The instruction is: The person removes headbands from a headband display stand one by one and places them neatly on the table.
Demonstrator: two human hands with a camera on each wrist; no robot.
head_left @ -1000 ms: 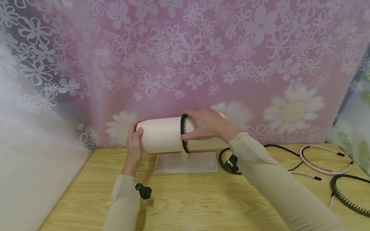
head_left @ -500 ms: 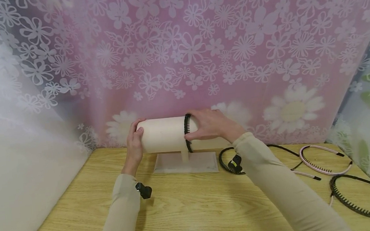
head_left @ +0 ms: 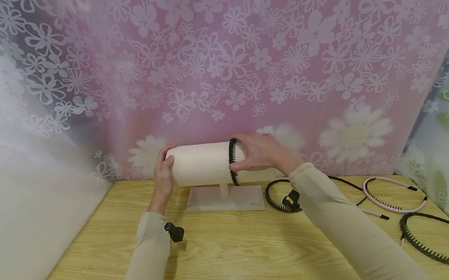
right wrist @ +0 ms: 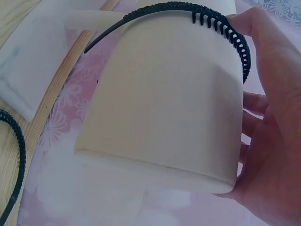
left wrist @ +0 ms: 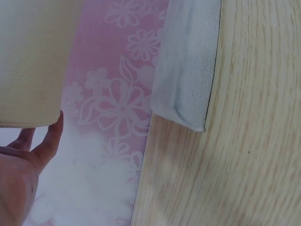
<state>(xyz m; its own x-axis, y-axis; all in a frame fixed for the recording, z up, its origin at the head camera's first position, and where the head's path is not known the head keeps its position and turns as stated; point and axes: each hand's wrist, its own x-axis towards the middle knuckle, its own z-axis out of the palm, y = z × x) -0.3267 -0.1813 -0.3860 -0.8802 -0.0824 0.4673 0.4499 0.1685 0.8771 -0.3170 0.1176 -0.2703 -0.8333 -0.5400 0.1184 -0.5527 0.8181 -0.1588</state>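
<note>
A cream, horizontal cylinder [head_left: 198, 165] of a headband display stand sits on a short post [head_left: 224, 190] above a pale flat base [head_left: 245, 203]. My left hand [head_left: 162, 173] grips the cylinder's left end, its fingertips at the edge in the left wrist view. Over the right half arches a black toothed headband [head_left: 233, 163], teeth toward the cylinder. My right hand [head_left: 264, 151] holds this headband from the right, with the thumb on its front side and fingers behind. In the right wrist view the headband [right wrist: 164, 6] has one free tip hanging beside the cylinder; the fingers are partly hidden behind it.
On the wooden table [head_left: 225, 254] at right lie a pink headband [head_left: 381, 203], a black toothed headband [head_left: 423, 247], another black one [head_left: 269, 197] partly behind the right wrist, and a partly covered pink one [head_left: 374, 213]. A pink floral curtain [head_left: 219, 70] hangs close behind the stand.
My right hand has slid the black headband a little to the right along the cylinder. The left hand and the stand have stayed put.
</note>
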